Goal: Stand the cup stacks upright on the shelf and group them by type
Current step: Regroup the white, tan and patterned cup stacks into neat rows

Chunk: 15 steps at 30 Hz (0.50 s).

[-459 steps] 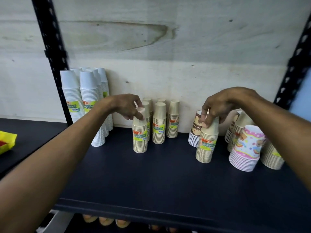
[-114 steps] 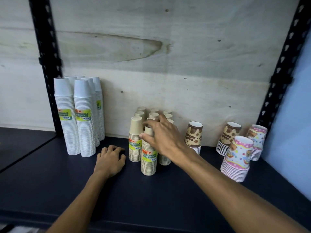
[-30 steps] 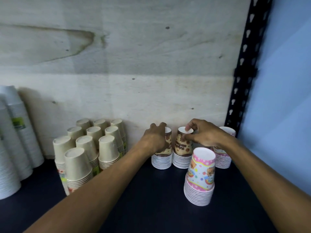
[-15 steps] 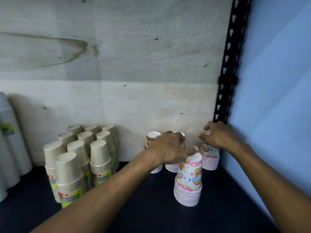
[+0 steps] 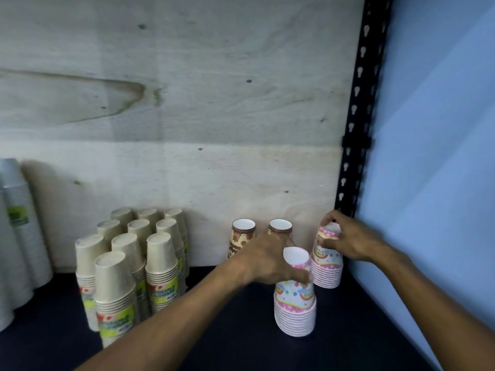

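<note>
Two pink patterned cup stacks stand upside down at the shelf's right end. My left hand (image 5: 267, 259) grips the top of the nearer pink stack (image 5: 295, 307). My right hand (image 5: 345, 241) holds the top of the rear pink stack (image 5: 327, 263) in the corner by the blue wall. Behind my left hand stand two brown patterned stacks (image 5: 241, 238) (image 5: 280, 227) against the back board. A block of several beige stacks (image 5: 139, 266) with yellow-green labels stands to the left, all upright.
Tall white cup stacks (image 5: 18, 236) stand at the far left. A black slotted upright (image 5: 356, 116) and a blue wall (image 5: 434, 183) close the right side. The dark shelf board (image 5: 227, 341) runs along the front, with a plywood back board behind.
My left hand left the brown stacks and took the nearer pink stack. My right hand stayed on the rear pink stack in the corner. The view shifted slightly.
</note>
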{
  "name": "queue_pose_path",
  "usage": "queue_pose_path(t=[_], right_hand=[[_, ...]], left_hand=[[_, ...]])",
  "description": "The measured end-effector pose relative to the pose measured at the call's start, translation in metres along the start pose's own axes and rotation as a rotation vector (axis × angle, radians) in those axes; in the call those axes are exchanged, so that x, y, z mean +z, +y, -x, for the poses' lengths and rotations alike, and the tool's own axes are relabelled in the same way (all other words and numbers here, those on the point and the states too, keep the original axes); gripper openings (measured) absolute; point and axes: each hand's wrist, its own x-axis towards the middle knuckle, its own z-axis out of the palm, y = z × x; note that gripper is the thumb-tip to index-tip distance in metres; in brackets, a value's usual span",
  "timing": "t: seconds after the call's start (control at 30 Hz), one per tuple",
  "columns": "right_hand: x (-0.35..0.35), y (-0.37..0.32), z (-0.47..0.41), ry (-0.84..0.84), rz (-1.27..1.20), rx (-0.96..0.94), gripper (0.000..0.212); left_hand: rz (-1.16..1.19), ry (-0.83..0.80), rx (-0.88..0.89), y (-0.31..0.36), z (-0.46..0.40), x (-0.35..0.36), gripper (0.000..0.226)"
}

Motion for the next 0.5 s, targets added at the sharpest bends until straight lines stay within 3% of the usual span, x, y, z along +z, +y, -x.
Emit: queue_pose_path(t=[0.3,0.43,0.5], right_hand=[[-0.003,-0.038,0.033,-0.24,-0.279,0.007,0.074],[0.002,-0.059,0.048,-0.278,-0.316,-0.046,0.051],[0.006,-0.066,0.055,-0.278,-0.334,-0.067,0.05]], left_hand=[[-0.147,0.054,-0.104,-0.027,0.019,-0.027,0.069],[-0.144,0.092,-0.127,-0.043,0.021,-0.03,0.07],[-0.096,0.118,-0.149,-0.052,0.022,-0.029,0.072]])
